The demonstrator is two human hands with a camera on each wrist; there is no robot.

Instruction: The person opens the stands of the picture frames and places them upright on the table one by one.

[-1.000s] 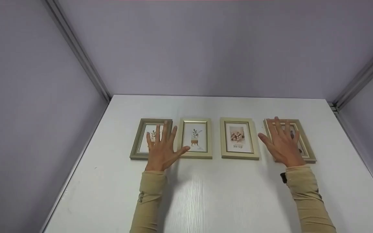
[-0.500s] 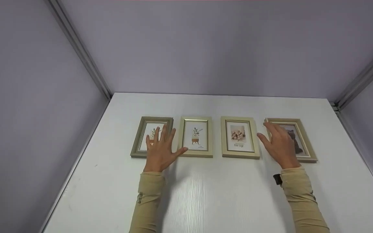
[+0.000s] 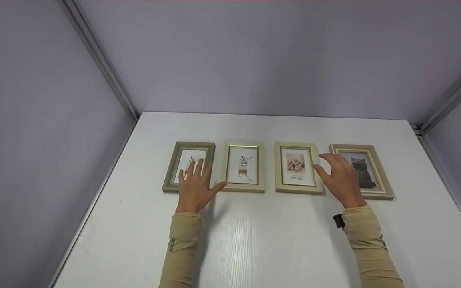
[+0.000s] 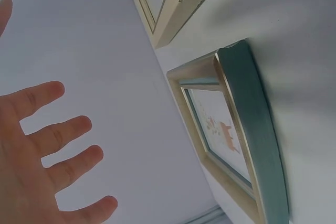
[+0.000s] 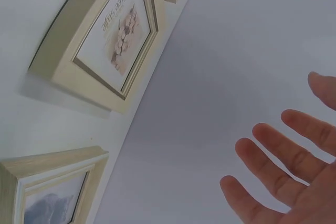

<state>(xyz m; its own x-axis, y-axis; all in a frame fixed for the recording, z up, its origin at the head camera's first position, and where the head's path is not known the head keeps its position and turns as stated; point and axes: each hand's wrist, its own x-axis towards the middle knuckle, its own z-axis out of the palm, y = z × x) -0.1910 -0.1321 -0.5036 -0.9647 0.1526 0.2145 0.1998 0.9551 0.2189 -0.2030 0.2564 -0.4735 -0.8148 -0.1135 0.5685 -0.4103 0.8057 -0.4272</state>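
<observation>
Two picture frames stand on the left of a row: a darker frame with a plant print (image 3: 169,176) and a pale frame with a plant print (image 3: 243,188). Right of them are a pale frame with a flower print (image 3: 298,189) and a frame with a dark cat picture (image 3: 376,168). My left hand (image 3: 194,192) is spread over the darker frame, its thumb reaching toward the pale plant frame; the left wrist view shows it raised above. My right hand (image 3: 340,180), fingers slightly bent, hovers between the flower and cat frames, holding nothing.
The frames lie in a row on a white tabletop (image 3: 230,232). A grey-lilac back panel (image 3: 230,60) rises behind its far edge. Side panels (image 3: 34,140) with metal corner rails (image 3: 102,64) close in the left and right.
My right hand has moved left, off the cat frame toward the flower frame, and its fingers have bent. My left hand has shifted only slightly. The cat picture is more exposed.
</observation>
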